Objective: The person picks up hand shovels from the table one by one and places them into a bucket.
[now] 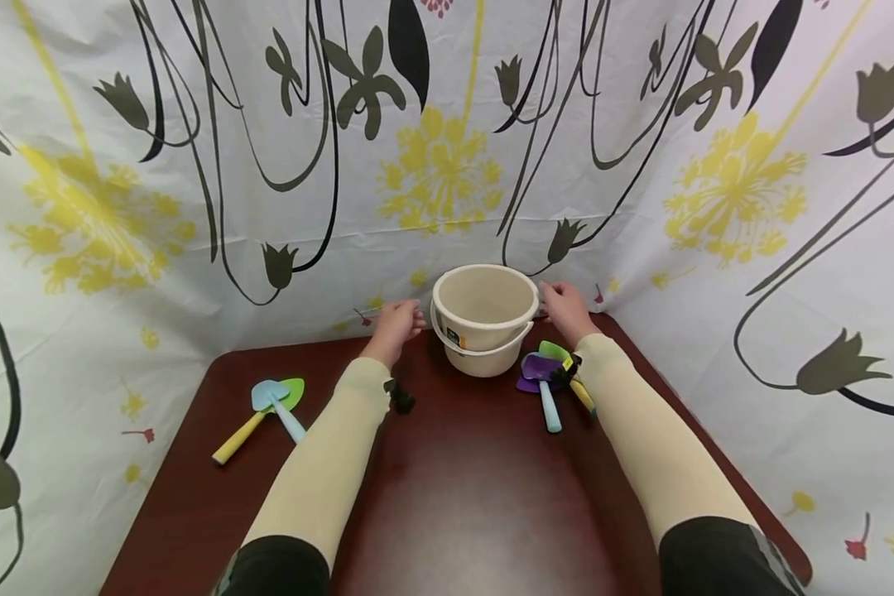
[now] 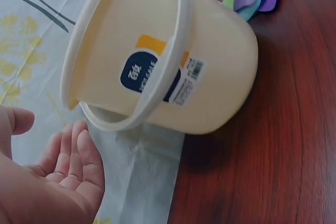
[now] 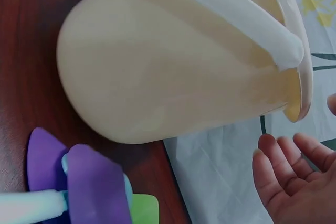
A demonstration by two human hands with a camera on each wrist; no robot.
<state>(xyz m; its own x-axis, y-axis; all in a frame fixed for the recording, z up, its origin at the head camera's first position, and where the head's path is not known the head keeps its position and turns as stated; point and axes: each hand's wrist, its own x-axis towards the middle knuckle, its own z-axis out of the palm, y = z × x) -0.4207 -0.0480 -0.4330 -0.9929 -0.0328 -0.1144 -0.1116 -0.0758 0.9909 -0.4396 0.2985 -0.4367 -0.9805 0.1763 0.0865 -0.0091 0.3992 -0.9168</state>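
Observation:
A cream plastic bucket (image 1: 484, 319) stands upright at the far edge of the dark red table (image 1: 447, 497), its handle folded down in front. In the left wrist view the bucket (image 2: 168, 56) shows a blue and orange label. My left hand (image 1: 396, 324) hovers just left of the bucket, palm open toward it (image 2: 63, 177), a small gap between them. My right hand (image 1: 562, 308) is beside the bucket's right rim, fingers relaxed (image 3: 291, 174), apart from the bucket (image 3: 173, 61). Neither hand holds anything.
Toy spades lie by my right forearm: a purple one with a light blue handle (image 1: 542, 389) and a green one (image 1: 559, 356). On the left lie a blue spade (image 1: 276, 406) and a green one with a yellow handle (image 1: 249, 422). A flowered curtain (image 1: 447, 149) encloses the table.

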